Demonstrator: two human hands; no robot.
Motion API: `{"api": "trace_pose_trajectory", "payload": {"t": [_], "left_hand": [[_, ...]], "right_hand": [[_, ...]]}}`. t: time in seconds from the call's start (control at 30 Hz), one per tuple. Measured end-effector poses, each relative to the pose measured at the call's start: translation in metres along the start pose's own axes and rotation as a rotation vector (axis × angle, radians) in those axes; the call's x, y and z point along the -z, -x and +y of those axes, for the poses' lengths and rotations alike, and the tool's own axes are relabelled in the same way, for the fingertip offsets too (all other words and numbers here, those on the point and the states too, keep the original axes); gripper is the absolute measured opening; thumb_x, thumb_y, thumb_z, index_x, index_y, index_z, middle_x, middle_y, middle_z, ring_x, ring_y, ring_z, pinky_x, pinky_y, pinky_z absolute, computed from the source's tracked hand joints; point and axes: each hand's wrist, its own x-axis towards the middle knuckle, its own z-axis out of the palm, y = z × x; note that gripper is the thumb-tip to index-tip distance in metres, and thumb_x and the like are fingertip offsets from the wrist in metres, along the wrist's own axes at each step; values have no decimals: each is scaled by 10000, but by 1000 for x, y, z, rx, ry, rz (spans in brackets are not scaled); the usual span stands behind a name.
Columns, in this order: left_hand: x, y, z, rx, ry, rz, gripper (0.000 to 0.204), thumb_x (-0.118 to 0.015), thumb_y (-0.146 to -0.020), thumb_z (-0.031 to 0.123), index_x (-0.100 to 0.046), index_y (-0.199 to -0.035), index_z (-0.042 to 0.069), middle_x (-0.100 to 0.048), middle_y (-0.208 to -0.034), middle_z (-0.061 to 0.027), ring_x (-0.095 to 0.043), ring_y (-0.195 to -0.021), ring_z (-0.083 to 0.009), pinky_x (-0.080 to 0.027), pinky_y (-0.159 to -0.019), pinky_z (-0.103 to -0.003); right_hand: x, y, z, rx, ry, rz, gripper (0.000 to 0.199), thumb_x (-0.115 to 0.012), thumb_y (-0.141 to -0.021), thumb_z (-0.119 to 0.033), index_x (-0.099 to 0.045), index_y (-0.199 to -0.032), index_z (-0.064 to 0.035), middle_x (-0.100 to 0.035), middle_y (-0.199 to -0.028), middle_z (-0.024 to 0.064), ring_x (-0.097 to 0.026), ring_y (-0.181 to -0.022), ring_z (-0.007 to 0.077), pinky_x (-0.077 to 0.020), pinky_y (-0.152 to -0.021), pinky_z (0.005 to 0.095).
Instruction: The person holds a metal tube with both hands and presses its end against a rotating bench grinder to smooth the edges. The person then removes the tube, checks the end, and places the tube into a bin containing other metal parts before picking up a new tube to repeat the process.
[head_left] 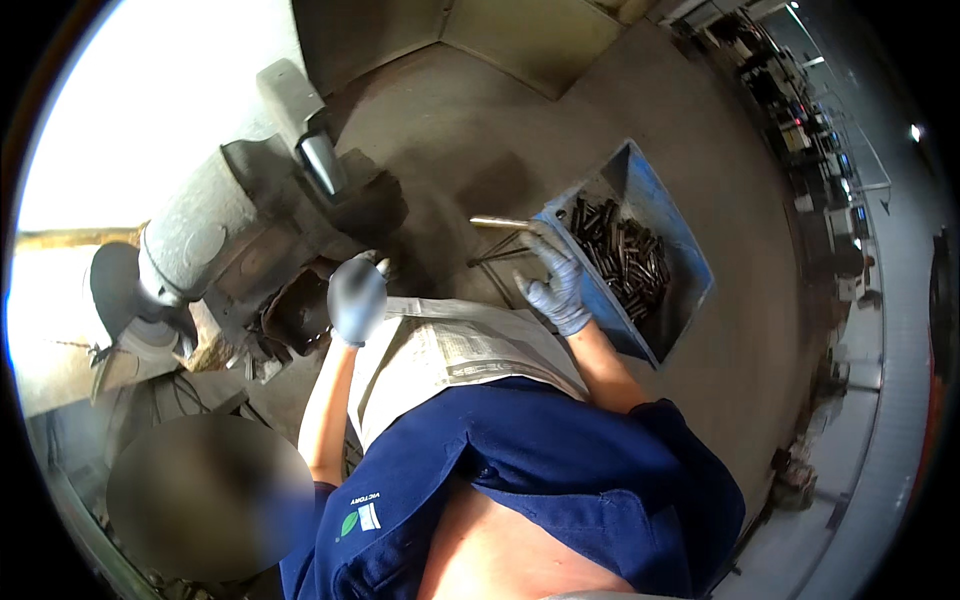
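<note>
My right hand (556, 283), in a blue-grey glove, grips a short metal rod (500, 223) that points left, just beside the blue metal bin (640, 180). The bin holds several dark metal rods (622, 252). My left hand (357, 294), gloved the same way, is closed near the dark front of a grey bench grinder (225, 235); whether it holds anything is hidden. A sheet of newspaper (450, 350) lies over my lap between both arms.
The grinder's grey guard (290, 100) rises at the upper left, with a wheel housing (125, 290) at the far left. Concrete floor (450, 130) lies beyond. Shelving and workshop equipment (800, 110) line the far right. A blurred patch sits at the lower left.
</note>
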Motion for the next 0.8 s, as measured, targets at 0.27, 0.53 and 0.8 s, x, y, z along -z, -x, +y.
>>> {"api": "trace_pose_trajectory", "payload": {"t": [0.27, 0.53, 0.8], "left_hand": [[59, 32, -21, 643, 241, 177, 168, -628, -849, 59, -620, -974, -53, -660, -830, -62, -580, -661, -89, -476, -642, -227], [52, 47, 39, 611, -220, 9, 334, -604, -815, 212, -631, -1044, -30, -661, -959, -161, -628, -882, -217, -481, -786, -331], [101, 182, 67, 585, -760, 356, 238, -565, -811, 252, -653, -924, 62, -650, -888, -160, -617, -828, -329, -474, -752, -416]], "right_hand": [[66, 63, 102, -322, 452, 231, 469, -757, -673, -177, -581, -1060, 20, -548, -1139, 188, -532, -1045, 344, -431, -917, 389], [-51, 33, 74, -357, -306, -209, 198, -687, -758, -49, -659, -937, 31, -648, -1003, 132, -598, -970, 215, -448, -891, 313], [-175, 30, 54, -355, -869, -935, 193, -595, -860, -87, -633, -985, 55, -639, -961, 100, -585, -894, 164, -464, -827, 288]]}}
